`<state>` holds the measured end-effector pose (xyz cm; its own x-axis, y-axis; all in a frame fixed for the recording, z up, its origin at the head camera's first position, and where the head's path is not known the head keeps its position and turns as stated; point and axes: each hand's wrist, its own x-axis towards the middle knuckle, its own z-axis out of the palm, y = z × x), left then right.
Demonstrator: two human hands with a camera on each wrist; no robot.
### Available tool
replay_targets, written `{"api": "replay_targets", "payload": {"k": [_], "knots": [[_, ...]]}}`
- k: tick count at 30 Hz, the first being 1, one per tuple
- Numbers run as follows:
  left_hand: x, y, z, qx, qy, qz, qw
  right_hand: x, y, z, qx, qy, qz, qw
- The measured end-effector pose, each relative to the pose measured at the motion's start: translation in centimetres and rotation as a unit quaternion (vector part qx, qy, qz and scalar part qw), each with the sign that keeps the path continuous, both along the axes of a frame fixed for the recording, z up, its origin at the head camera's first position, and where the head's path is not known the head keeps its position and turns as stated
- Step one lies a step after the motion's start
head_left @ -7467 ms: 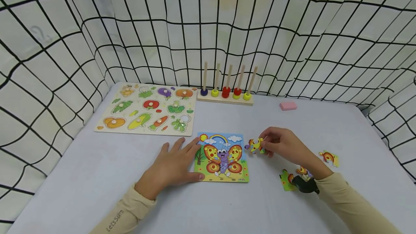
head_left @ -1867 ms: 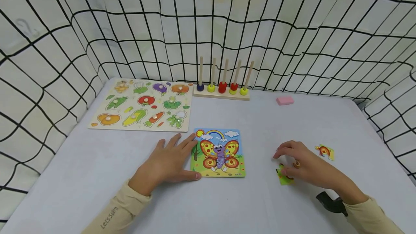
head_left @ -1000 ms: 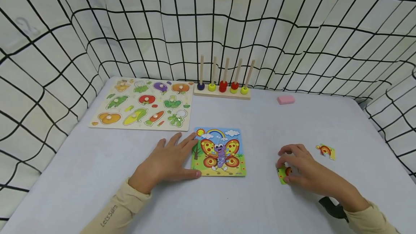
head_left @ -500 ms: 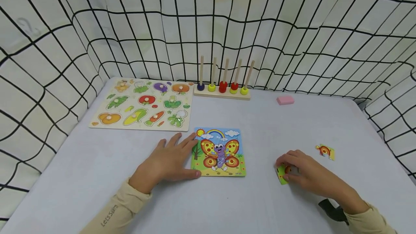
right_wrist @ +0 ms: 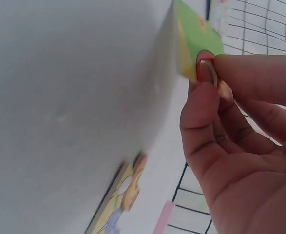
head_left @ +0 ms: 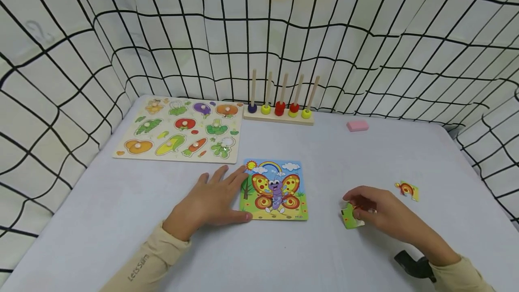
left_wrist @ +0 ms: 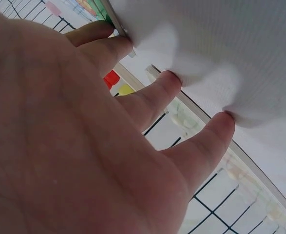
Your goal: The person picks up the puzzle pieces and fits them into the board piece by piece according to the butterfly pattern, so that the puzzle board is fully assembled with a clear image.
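Observation:
My left hand point(head_left: 207, 204) rests on the white cloth with fingers spread. Its thumb and index finger touch the left edge of a square butterfly puzzle board point(head_left: 275, 191). In the left wrist view, the palm and fingers of my left hand point(left_wrist: 84, 131) fill much of the frame. Right of the board, my right hand point(head_left: 385, 213) pinches a green jigsaw piece point(head_left: 350, 217) between thumb and fingers. The right wrist view shows this green piece point(right_wrist: 196, 36) tilted, with part of a red ring on it partly covered by fingers. Another jigsaw piece point(head_left: 407, 190) with orange rings lies farther right.
A vegetable peg puzzle point(head_left: 177, 130) lies at the back left. Beside it stands a wooden peg counter point(head_left: 279, 120) with coloured beads. A pink block point(head_left: 357, 125) sits at the back right. Black netting over white cloth point(head_left: 259, 35) encloses the back and sides.
Seconds ago my right hand held a yellow-purple piece beside the board. It later moved right and down to the green piece, which it now pinches and tilts. My left hand stayed put.

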<state>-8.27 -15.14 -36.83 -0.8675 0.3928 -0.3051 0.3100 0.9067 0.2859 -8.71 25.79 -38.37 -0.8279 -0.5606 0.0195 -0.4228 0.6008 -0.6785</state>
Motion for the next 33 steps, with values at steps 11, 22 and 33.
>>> {"api": "replay_targets", "payload": {"k": [11, 22, 33], "knots": [[0.0, 0.0, -0.1, 0.008, 0.008, -0.005, 0.9999, -0.8, -2.4, 1.0, -0.021, -0.088, -0.012, 0.9958], [-0.1, 0.0, -0.2, 0.011, 0.007, -0.003, 0.9999, -1.5, -6.9, 1.3, -0.067, -0.117, 0.009, 0.9908], [-0.1, -0.1, -0.3, 0.009, 0.006, -0.001, 0.9999, -2.0, -10.2, 1.7, -0.090, -0.119, 0.045, 0.9878]]}}
